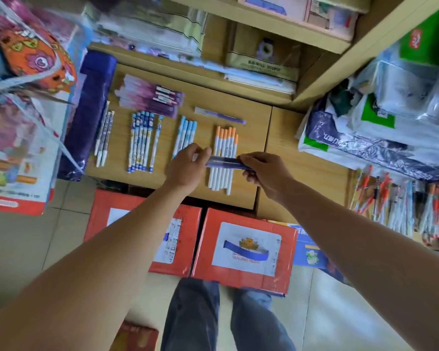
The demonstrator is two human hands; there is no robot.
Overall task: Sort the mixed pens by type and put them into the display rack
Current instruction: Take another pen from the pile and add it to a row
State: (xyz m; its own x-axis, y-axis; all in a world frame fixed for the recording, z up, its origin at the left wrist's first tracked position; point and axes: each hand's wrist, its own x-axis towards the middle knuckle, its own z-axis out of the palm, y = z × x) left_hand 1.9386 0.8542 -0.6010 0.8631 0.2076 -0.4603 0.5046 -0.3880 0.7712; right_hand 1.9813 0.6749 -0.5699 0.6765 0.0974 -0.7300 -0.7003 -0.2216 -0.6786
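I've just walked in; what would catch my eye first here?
The left hand and right hand meet mid-frame, gripping a dark blue item over the orange-capped pens. Sorted pen rows line the wooden table; two red boxes sit on the floor before it.

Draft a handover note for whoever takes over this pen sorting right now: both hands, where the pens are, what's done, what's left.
Hands: left hand pinches one end of a dark blue pen, right hand grips the other end, above the orange-capped white pens.
On the light wooden table, sorted rows: white patterned pens, blue patterned pens, light-blue-capped pens, the orange-capped ones. A purple pen lies crosswise behind them, near a pile of purple packaged pens.
Done: groups laid out by type.
Left: place the held pen, then move every group to the pen rack at right.
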